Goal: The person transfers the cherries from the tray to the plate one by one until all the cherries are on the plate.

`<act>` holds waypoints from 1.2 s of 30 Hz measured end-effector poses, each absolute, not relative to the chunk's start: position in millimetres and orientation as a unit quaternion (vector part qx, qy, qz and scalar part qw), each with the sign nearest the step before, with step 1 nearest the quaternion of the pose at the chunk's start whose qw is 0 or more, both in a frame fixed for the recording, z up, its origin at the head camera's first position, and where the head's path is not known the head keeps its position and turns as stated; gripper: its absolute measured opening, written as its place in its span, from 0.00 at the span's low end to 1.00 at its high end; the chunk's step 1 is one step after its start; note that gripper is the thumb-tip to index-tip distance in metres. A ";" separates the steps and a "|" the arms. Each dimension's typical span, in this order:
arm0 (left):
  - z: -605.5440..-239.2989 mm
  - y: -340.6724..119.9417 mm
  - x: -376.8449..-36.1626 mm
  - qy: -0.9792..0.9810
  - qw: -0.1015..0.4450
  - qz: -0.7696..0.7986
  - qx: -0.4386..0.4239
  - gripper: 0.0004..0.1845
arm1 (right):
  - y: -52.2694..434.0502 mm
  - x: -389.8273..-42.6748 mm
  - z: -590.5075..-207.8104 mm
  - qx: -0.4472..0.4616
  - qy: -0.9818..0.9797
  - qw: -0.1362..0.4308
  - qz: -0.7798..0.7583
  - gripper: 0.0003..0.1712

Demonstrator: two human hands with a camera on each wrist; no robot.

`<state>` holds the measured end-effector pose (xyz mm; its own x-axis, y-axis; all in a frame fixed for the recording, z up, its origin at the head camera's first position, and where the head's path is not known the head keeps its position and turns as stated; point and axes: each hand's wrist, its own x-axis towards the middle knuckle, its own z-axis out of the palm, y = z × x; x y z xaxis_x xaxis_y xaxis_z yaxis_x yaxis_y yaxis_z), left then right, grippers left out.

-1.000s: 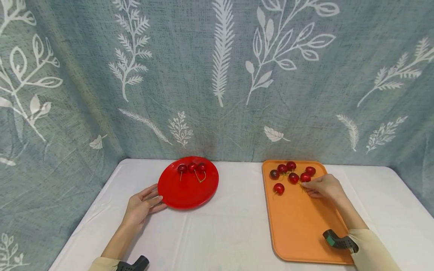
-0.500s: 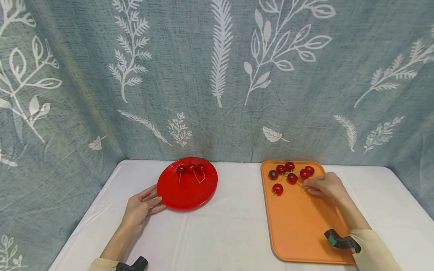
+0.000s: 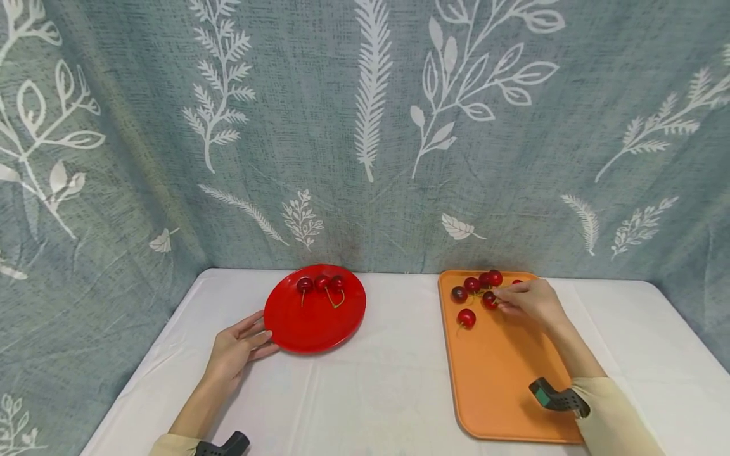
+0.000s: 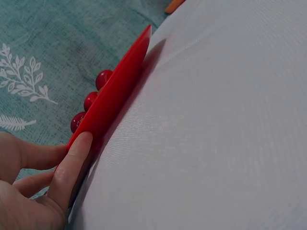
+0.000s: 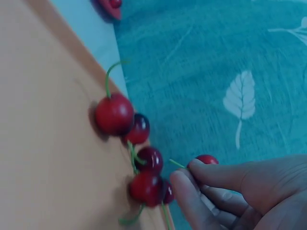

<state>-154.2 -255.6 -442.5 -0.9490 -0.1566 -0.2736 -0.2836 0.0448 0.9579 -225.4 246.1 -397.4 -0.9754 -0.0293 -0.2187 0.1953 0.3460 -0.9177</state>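
On the left of the head view my left hand (image 3: 235, 348) holds the rim of a round red plate (image 3: 313, 329). In the left wrist view, its fingers (image 4: 76, 148) lie on both sides of the plate edge. Three cherries with stems, one of them a dark cherry (image 3: 305, 285), lie near the plate's far side. Over the orange tray (image 3: 502, 392), my right hand (image 3: 533, 304) pinches the stem of a red cherry (image 5: 207, 159) between thumb and finger. Beside the fingertips sit several more cherries, among them a bright one (image 3: 466, 318).
White cloth (image 3: 399, 367) covers the table between plate and tray. A blue-green patterned curtain (image 3: 319, 126) hangs behind the table and along its sides. One cherry (image 3: 517, 282) by the tray's far right is partly hidden behind my right hand.
My right hand has moved left and slightly away from me, carrying a cherry from the right of the cluster toward its middle. The left hand and plate have stayed put.
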 end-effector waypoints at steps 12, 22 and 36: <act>-441.7 -256.7 -154.7 0.712 0.048 0.685 -0.147 0.32 | 193.1 -234.4 -391.4 0.018 0.813 0.093 -0.574 0.19; -442.2 -257.6 -154.8 0.708 0.050 0.689 -0.147 0.33 | 139.9 -237.7 -404.6 0.003 0.790 0.094 -0.606 0.15; -446.0 -258.0 -154.3 0.703 0.042 0.697 -0.137 0.32 | 67.8 -241.9 -425.5 -0.044 0.787 0.093 -0.608 0.09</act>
